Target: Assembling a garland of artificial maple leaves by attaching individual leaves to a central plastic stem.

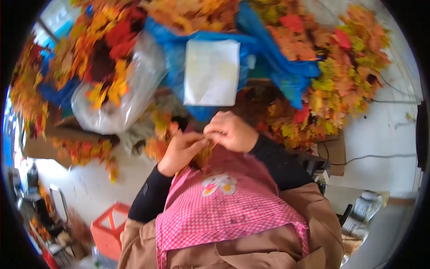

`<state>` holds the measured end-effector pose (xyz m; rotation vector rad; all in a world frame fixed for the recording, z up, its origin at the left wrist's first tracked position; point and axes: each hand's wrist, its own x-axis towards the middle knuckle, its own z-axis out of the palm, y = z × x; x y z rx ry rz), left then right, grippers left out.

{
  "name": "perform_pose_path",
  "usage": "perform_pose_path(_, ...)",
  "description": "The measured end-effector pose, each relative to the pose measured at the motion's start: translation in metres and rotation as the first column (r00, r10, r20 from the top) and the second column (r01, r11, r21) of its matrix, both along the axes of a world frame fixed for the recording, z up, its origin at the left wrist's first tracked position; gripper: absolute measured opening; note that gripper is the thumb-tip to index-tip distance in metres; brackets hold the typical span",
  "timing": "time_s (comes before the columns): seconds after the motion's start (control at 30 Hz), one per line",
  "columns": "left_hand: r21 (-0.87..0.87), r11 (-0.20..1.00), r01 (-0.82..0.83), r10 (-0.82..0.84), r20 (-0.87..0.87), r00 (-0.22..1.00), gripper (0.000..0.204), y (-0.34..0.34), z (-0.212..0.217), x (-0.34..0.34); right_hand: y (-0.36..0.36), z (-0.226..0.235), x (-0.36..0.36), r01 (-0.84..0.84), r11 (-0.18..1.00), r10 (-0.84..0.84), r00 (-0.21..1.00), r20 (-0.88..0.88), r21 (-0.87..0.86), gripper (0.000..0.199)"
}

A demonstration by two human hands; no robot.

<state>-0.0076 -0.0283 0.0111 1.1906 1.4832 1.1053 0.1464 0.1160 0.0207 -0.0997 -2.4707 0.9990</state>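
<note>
A clear plastic bag is bulging at the upper left, with yellow and orange leaves showing at its middle, though whether they are sitting inside or on top is hard to tell. Blue plastic is spreading across the far side, bearing a pale sheet of paper, while heaps of artificial autumn leaves are crowding around it. At the left, more foliage is hanging in front of brown cardboard. The left hand and the right hand are meeting above the pink checked apron — both are pinching the top of a small leaf sprig between thumb and fingers, the exact stem being too small to make out. The sprig is hanging just below the joined fingertips, between the hands and in front of the apron. It is showing olive and brownish-orange tones — its outline is blurring, and the left hand is partly covering it.
</note>
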Motion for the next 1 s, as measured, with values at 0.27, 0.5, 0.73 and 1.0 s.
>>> perform_pose_path(0.27, -0.050, 0.978, -0.204, 0.210, 0.269, 0.940, 0.013, 0.014, -0.024, 0.014, -0.025, -0.031, 0.019, 0.361, 0.925, -0.361, 0.932, 0.025, -0.116, 0.012)
perform_pose_path(0.5, 0.097, 0.982, -0.160, 0.171, -0.118, 0.978, 0.008, 0.017, -0.033, 0.013, 0.081, 0.034, 0.073, 0.702, 0.710, -0.702, 0.700, -0.130, -0.051, 0.012)
perform_pose_path(0.73, 0.113, 0.991, -0.065, 0.088, -0.209, 0.974, 0.008, 0.017, -0.027, 0.020, 0.227, 0.022, 0.137, 0.881, 0.302, -0.912, 0.378, -0.158, 0.365, 0.023)
perform_pose_path(1.0, -0.035, 0.995, -0.095, 0.093, -0.070, 0.993, 0.008, 0.010, -0.026, 0.012, 0.246, 0.035, 0.139, 0.817, 0.453, -0.866, 0.499, -0.042, 0.356, 0.019)
